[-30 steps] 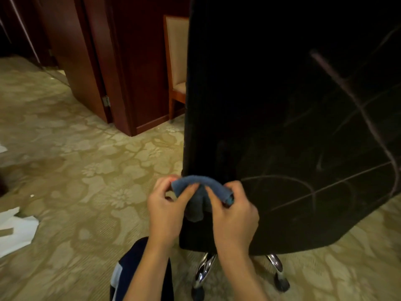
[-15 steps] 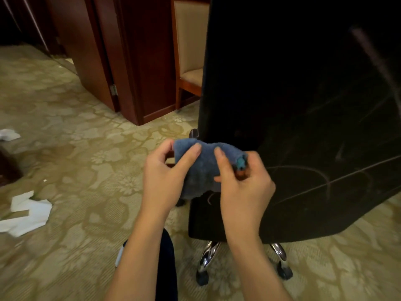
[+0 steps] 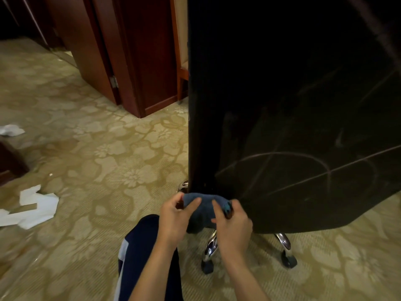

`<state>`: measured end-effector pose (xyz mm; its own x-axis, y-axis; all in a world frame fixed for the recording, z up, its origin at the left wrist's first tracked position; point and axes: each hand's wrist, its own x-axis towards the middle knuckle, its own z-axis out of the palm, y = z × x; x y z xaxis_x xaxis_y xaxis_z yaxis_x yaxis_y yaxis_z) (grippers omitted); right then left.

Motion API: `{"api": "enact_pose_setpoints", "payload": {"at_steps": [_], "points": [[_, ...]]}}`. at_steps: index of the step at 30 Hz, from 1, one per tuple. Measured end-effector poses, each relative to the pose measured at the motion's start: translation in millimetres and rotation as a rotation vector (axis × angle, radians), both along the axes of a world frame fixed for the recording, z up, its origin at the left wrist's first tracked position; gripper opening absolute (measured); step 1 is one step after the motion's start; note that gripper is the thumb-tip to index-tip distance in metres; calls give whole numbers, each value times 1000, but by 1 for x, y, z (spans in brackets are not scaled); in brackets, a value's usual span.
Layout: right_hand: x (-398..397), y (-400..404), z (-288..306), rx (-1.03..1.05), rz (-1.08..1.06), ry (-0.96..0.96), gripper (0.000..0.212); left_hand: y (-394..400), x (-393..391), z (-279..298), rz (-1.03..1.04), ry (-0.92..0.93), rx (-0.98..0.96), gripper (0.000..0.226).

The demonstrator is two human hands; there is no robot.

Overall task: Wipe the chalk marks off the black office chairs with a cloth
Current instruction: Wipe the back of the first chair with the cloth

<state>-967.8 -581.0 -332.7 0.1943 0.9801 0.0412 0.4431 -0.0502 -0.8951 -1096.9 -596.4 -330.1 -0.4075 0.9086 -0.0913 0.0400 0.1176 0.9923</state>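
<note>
The back of a black office chair fills the right half of the view, with pale chalk marks curving and crossing over its lower part. A small blue cloth is held in front of the chair's lower left corner. My left hand pinches its left end and my right hand pinches its right end, so the cloth is bunched between them.
The chair's chrome legs and castors stand on a patterned beige carpet. Torn white paper lies on the floor at left. A reddish wooden partition and a wooden chair stand behind. My dark trouser leg is below.
The view has shifted, so my hands and the cloth now sit lower in the frame, by the chair's bottom left corner. Both hands still hold the cloth.
</note>
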Motion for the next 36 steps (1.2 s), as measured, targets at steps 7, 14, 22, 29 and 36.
{"api": "enact_pose_setpoints", "payload": {"at_steps": [7, 14, 22, 29, 36], "points": [[-16, 9, 109, 264, 78, 271, 14, 17, -15, 91, 108, 121, 348, 19], [-29, 20, 43, 139, -21, -18, 44, 23, -14, 29, 218, 180, 263, 22], [-22, 29, -61, -364, -27, -32, 21, 29, -9, -85, 204, 263, -182, 27], [-41, 30, -74, -674, -152, 679, 11, 34, -41, -110, 218, 268, -390, 23], [-66, 37, -65, -717, -264, 1160, 33, 47, -29, -97, 306, -215, -306, 6]]}}
